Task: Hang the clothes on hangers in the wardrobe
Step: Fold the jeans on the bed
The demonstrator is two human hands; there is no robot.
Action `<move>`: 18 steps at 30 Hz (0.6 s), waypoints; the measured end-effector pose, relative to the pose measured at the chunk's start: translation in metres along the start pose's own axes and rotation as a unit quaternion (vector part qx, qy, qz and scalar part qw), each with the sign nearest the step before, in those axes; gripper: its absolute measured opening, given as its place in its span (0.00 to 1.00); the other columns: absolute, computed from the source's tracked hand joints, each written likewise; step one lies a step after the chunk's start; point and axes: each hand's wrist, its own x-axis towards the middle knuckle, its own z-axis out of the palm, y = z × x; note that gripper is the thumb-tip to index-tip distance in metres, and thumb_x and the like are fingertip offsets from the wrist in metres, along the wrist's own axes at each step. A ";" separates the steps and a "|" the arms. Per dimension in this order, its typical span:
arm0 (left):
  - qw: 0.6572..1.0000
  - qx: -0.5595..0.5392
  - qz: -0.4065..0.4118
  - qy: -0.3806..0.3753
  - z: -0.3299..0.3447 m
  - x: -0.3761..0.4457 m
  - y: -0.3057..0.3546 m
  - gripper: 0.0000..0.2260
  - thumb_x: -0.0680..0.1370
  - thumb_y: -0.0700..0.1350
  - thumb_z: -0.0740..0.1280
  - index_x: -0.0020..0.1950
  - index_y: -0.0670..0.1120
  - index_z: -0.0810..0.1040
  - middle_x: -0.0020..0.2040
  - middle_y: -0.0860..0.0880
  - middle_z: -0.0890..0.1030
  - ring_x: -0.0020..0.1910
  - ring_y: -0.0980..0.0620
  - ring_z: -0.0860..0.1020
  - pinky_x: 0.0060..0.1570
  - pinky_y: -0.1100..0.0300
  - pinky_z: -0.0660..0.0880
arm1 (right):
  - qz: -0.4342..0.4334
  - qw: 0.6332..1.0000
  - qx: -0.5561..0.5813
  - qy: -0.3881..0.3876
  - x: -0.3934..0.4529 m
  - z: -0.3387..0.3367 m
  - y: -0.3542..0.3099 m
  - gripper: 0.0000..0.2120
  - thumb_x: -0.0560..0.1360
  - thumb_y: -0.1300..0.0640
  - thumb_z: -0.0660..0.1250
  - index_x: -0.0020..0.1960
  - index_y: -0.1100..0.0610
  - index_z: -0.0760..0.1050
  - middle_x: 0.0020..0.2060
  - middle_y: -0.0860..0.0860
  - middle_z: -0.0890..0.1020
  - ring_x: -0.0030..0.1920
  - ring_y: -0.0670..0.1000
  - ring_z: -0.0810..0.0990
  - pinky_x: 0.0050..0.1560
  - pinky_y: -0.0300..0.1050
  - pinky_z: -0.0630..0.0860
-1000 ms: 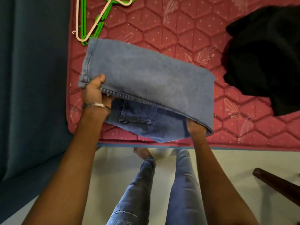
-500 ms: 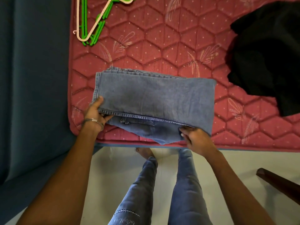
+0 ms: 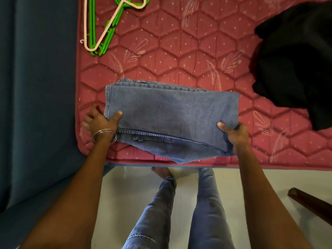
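Folded light-blue jeans [image 3: 170, 114] lie on the near edge of a pink quilted mattress [image 3: 179, 51]. My left hand [image 3: 100, 121] grips the jeans' left end, thumb on top, fingers spread beside and under the fold. My right hand [image 3: 233, 133] grips the right end, thumb on top and fingers tucked under. A beige hanger [image 3: 100, 35] lies over green hangers [image 3: 109, 33] at the mattress's far left corner. A black garment [image 3: 294, 60] is heaped at the right.
A dark blue curtain [image 3: 36, 87] hangs left of the mattress. A pale floor [image 3: 125, 186] lies below with my legs and bare foot on it. A dark wooden piece [image 3: 310, 205] juts in at the lower right.
The jeans' upper flap came down flat onto the fold. My right hand moved from under the fold to its right end, and my left hand shifted to the left end.
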 end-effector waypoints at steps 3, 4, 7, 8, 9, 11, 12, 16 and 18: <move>0.997 0.004 0.029 -0.068 -0.002 0.009 0.002 0.42 0.65 0.65 0.73 0.70 0.42 0.65 0.68 0.35 0.67 0.66 0.33 0.67 0.62 0.40 0.67 | -0.034 0.997 0.036 -0.057 0.003 -0.016 -0.007 0.14 0.70 0.59 0.75 0.53 0.62 0.78 0.48 0.55 0.83 0.37 0.45 0.82 0.34 0.37 0.79; 0.996 -0.017 0.032 -0.080 -0.002 0.011 0.003 0.40 0.65 0.64 0.73 0.67 0.40 0.68 0.63 0.38 0.73 0.61 0.36 0.73 0.58 0.44 0.71 | -0.053 0.997 0.032 -0.052 0.002 -0.021 -0.012 0.13 0.70 0.59 0.75 0.53 0.61 0.78 0.48 0.55 0.82 0.38 0.45 0.81 0.35 0.37 0.79; 0.989 -0.089 0.004 -0.115 0.000 -0.003 0.015 0.23 0.70 0.52 0.75 0.56 0.38 0.76 0.49 0.43 0.79 0.48 0.45 0.77 0.46 0.53 0.73 | -0.105 0.994 0.008 -0.030 0.012 -0.035 -0.027 0.11 0.73 0.58 0.73 0.53 0.60 0.78 0.47 0.53 0.82 0.41 0.47 0.80 0.37 0.39 0.77; 0.981 -0.139 -0.007 -0.137 0.002 -0.009 0.017 0.18 0.71 0.48 0.75 0.54 0.38 0.78 0.48 0.43 0.80 0.46 0.46 0.78 0.44 0.54 0.74 | -0.120 0.992 -0.006 -0.030 0.017 -0.043 -0.032 0.10 0.73 0.58 0.73 0.53 0.60 0.78 0.47 0.53 0.82 0.40 0.46 0.79 0.37 0.38 0.77; 0.968 -0.194 -0.009 -0.158 0.006 -0.018 0.021 0.15 0.71 0.46 0.75 0.53 0.38 0.79 0.47 0.43 0.81 0.45 0.45 0.79 0.44 0.55 0.76 | -0.135 0.990 -0.024 -0.025 0.023 -0.055 -0.039 0.11 0.73 0.58 0.73 0.53 0.60 0.79 0.46 0.54 0.82 0.38 0.43 0.79 0.37 0.37 0.77; 0.946 -0.268 -0.001 -0.183 0.017 -0.030 0.029 0.14 0.72 0.44 0.74 0.53 0.37 0.80 0.43 0.45 0.82 0.42 0.47 0.80 0.42 0.58 0.79 | -0.148 0.987 -0.055 -0.001 0.034 -0.082 -0.050 0.13 0.71 0.57 0.74 0.52 0.64 0.79 0.45 0.56 0.81 0.33 0.37 0.76 0.35 0.36 0.76; 0.947 -0.265 0.013 -0.183 0.023 -0.036 0.035 0.15 0.72 0.46 0.74 0.53 0.37 0.80 0.43 0.45 0.81 0.39 0.49 0.79 0.39 0.61 0.79 | -0.144 0.987 -0.064 0.018 0.036 -0.096 -0.054 0.16 0.71 0.57 0.75 0.52 0.67 0.78 0.45 0.57 0.81 0.33 0.38 0.77 0.33 0.36 0.75; 0.975 -0.113 0.086 -0.171 0.052 -0.050 0.063 0.21 0.71 0.55 0.72 0.52 0.37 0.81 0.48 0.39 0.82 0.46 0.44 0.79 0.46 0.53 0.74 | -0.065 0.946 -0.294 0.120 0.032 -0.118 -0.048 0.26 0.72 0.58 0.73 0.62 0.73 0.70 0.56 0.69 0.75 0.59 0.66 0.75 0.56 0.57 0.71; 0.981 -0.070 0.083 -0.163 0.056 -0.045 0.064 0.23 0.73 0.56 0.70 0.54 0.36 0.80 0.51 0.36 0.82 0.51 0.39 0.79 0.48 0.50 0.74 | -0.073 0.907 -0.373 0.180 0.022 -0.095 -0.042 0.33 0.74 0.50 0.70 0.70 0.67 0.64 0.66 0.70 0.66 0.67 0.69 0.65 0.64 0.61 0.62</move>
